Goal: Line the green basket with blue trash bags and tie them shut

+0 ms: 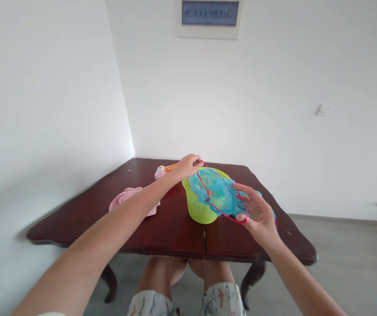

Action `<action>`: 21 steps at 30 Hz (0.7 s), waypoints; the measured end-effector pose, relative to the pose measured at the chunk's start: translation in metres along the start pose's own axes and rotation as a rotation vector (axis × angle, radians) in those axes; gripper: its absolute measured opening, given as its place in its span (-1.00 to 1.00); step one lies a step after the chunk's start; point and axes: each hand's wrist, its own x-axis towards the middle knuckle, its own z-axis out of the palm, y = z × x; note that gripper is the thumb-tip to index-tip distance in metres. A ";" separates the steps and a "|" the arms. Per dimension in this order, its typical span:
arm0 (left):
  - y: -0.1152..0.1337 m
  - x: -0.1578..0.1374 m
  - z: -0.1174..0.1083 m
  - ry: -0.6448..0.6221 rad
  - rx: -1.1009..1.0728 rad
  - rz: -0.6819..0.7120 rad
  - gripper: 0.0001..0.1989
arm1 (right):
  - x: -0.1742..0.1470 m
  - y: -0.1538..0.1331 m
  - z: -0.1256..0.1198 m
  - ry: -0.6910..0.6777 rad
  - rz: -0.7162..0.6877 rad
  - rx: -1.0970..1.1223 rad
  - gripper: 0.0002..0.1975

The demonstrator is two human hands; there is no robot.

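Observation:
A sheer blue drawstring bag (pixel 219 193) with red cords hangs between my hands, in front of and over the rim of a lime-green plastic basket (pixel 201 210). My left hand (pixel 190 166) is closed in a pinch on one end of the red cord, above the basket's rim. On the right, my right hand (pixel 257 215) has its thumb and fingers apart, with the other cord loop stretched across them. Its index fingertip touches the bag's edge. More blue fabric (pixel 267 206) shows behind that hand, partly hidden. The bag and my left hand cover part of the basket's opening.
Pink folded cloth (pixel 125 197) lies on the dark wooden table (pixel 175 232), partly behind my left forearm. A white, pink and orange item (pixel 165 170) lies farther back. White walls stand behind and to the left. My knees are under the table's front edge.

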 end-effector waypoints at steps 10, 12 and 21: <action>0.040 -0.024 -0.055 0.181 -0.653 -0.143 -0.39 | 0.062 -0.022 -0.010 0.561 0.059 0.365 -0.45; 0.049 -0.030 -0.064 0.295 -0.826 -0.161 -0.46 | 0.077 -0.022 -0.017 0.566 0.075 0.424 -0.39; 0.076 -0.037 -0.083 0.611 -0.534 0.095 -0.73 | 0.120 -0.037 -0.001 0.271 0.000 0.287 -0.52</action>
